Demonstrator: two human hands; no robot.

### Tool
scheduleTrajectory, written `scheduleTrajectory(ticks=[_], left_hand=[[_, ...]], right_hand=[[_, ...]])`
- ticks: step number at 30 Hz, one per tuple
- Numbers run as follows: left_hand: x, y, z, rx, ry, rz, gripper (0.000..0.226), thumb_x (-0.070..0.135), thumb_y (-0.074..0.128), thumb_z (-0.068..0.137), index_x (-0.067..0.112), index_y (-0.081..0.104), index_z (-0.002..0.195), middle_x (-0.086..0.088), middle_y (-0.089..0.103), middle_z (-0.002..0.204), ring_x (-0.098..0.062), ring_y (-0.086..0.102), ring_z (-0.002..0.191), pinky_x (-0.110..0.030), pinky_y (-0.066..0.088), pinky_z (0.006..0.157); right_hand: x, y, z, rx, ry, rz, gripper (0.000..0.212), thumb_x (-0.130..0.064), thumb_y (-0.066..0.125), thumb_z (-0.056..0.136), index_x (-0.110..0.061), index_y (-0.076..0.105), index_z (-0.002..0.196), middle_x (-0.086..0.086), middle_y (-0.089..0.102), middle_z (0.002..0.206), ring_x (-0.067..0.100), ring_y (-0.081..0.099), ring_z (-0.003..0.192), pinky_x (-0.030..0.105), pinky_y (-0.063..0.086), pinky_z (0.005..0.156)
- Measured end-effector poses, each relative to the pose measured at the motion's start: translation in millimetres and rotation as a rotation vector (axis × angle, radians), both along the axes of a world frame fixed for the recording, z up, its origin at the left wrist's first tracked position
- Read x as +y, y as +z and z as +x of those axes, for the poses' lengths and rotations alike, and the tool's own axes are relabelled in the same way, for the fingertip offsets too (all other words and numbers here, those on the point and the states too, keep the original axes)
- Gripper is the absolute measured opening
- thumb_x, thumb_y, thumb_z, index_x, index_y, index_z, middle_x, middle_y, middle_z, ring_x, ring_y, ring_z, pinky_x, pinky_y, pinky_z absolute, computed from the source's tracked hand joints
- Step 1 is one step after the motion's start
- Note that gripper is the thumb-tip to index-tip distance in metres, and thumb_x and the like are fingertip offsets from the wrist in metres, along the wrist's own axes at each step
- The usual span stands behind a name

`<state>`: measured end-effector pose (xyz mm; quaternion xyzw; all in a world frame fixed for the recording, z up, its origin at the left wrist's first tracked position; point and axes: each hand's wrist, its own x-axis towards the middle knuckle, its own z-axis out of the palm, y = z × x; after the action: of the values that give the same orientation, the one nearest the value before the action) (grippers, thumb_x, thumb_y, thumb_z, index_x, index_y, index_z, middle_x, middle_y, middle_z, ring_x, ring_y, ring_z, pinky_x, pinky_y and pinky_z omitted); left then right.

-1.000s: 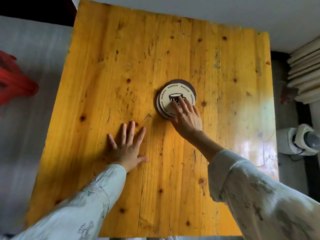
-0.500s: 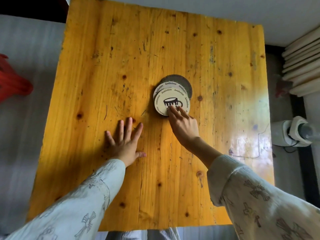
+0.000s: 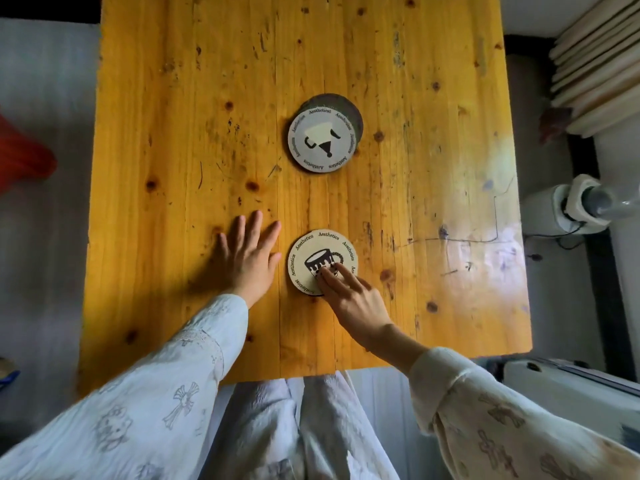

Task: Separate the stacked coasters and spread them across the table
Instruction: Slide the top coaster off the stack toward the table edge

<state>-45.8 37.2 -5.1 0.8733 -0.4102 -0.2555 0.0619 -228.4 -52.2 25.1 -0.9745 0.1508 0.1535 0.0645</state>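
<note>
A stack of round coasters point(image 3: 323, 136) lies near the middle of the yellow wooden table point(image 3: 173, 133); its top one is pale with a cup drawing, and a dark one peeks out behind. One separate coaster point(image 3: 311, 252) with a black cup print lies flat nearer the front edge. My right hand point(image 3: 353, 296) presses its fingertips on that coaster's lower right part. My left hand point(image 3: 247, 256) rests flat on the wood just left of it, fingers spread, holding nothing.
A red object point(image 3: 24, 157) sits on the floor at the left. White slats point(image 3: 595, 71) lean at the upper right, and a white appliance point(image 3: 575, 206) with a cable stands right of the table. My lap is below the front edge.
My right hand has slid the top coaster off the stack and toward the front edge, leaving a gap. The left hand has stayed flat. The camera has tilted down.
</note>
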Motion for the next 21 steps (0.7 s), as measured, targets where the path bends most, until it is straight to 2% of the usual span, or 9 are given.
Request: scheduleTrajectory(ticks=[4, 7, 8, 10, 13, 15, 17, 19, 21], left_hand=[[24, -3, -24, 0.054, 0.027, -0.081, 0.052, 0.017, 0.041, 0.092, 0.026, 0.025, 0.141, -0.005, 0.004, 0.157, -0.027, -0.004, 0.144, -0.052, -0.003, 0.116], [27, -2, -33, 0.075, 0.105, -0.158, 0.050, 0.003, 0.040, 0.090, 0.016, 0.035, 0.138, -0.008, 0.019, 0.155, -0.027, 0.009, 0.144, -0.050, 0.012, 0.117], [25, -1, -35, 0.068, 0.123, -0.181, 0.051, -0.001, 0.040, 0.088, 0.013, 0.036, 0.137, -0.010, 0.025, 0.152, -0.027, 0.015, 0.142, -0.048, 0.017, 0.116], [19, 0, -40, 0.090, 0.134, -0.231, 0.056, -0.007, 0.042, 0.084, 0.009, 0.035, 0.137, -0.011, 0.033, 0.148, -0.026, 0.023, 0.138, -0.042, 0.021, 0.116], [8, 1, -49, 0.164, 0.079, -0.252, 0.069, -0.013, 0.042, 0.080, 0.011, 0.024, 0.141, -0.009, 0.030, 0.149, -0.023, 0.021, 0.139, -0.039, 0.017, 0.117], [1, 0, -55, 0.192, 0.038, -0.213, 0.077, -0.014, 0.043, 0.078, 0.015, 0.016, 0.144, -0.006, 0.025, 0.152, -0.021, 0.017, 0.140, -0.042, 0.015, 0.117], [-3, 0, -61, 0.226, 0.035, -0.169, 0.081, -0.013, 0.042, 0.077, 0.018, 0.010, 0.145, -0.003, 0.021, 0.153, -0.021, 0.013, 0.141, -0.045, 0.014, 0.117], [-4, 2, -65, 0.258, 0.072, -0.139, 0.080, -0.013, 0.039, 0.079, 0.022, 0.010, 0.145, -0.001, 0.019, 0.154, -0.022, 0.011, 0.141, -0.044, 0.015, 0.117], [0, 5, -69, 0.282, 0.130, -0.157, 0.074, -0.009, 0.038, 0.082, 0.023, 0.014, 0.144, -0.001, 0.024, 0.151, -0.022, 0.016, 0.140, -0.040, 0.020, 0.115]], right_hand=[[8, -8, -22, -0.071, -0.013, 0.102, 0.047, -0.011, 0.076, 0.073, -0.010, 0.063, 0.118, 0.009, 0.063, 0.128, 0.033, 0.059, 0.118, 0.043, 0.058, 0.087], [9, -12, -29, -0.079, -0.091, 0.254, 0.037, -0.012, 0.059, 0.088, -0.008, 0.057, 0.125, 0.011, 0.050, 0.142, 0.033, 0.043, 0.133, 0.047, 0.045, 0.105], [10, -12, -29, -0.106, -0.176, 0.320, 0.035, -0.012, 0.054, 0.092, -0.009, 0.056, 0.126, 0.011, 0.048, 0.143, 0.032, 0.041, 0.135, 0.046, 0.043, 0.107], [11, -12, -29, -0.225, -0.428, 0.405, 0.032, -0.009, 0.050, 0.093, -0.008, 0.057, 0.124, 0.014, 0.052, 0.139, 0.031, 0.047, 0.129, 0.042, 0.046, 0.102], [11, -8, -26, -0.359, -0.896, 0.532, 0.033, -0.002, 0.047, 0.092, -0.003, 0.055, 0.125, 0.018, 0.055, 0.131, 0.032, 0.057, 0.115, 0.034, 0.047, 0.097], [9, -5, -21, -0.297, -1.162, 0.726, 0.036, -0.004, 0.044, 0.094, -0.001, 0.049, 0.129, 0.020, 0.053, 0.132, 0.033, 0.057, 0.116, 0.040, 0.047, 0.102], [9, -4, -16, -0.267, -1.359, 0.948, 0.037, -0.008, 0.039, 0.096, -0.001, 0.046, 0.131, 0.023, 0.057, 0.128, 0.037, 0.058, 0.114, 0.051, 0.047, 0.101], [7, -1, -12, -0.260, -1.478, 1.061, 0.036, -0.007, 0.036, 0.096, -0.002, 0.047, 0.131, 0.024, 0.062, 0.118, 0.042, 0.059, 0.111, 0.057, 0.048, 0.097], [2, 0, -9, -0.254, -1.512, 1.080, 0.038, -0.005, 0.035, 0.095, -0.002, 0.048, 0.131, 0.022, 0.062, 0.117, 0.042, 0.057, 0.114, 0.056, 0.047, 0.098]])
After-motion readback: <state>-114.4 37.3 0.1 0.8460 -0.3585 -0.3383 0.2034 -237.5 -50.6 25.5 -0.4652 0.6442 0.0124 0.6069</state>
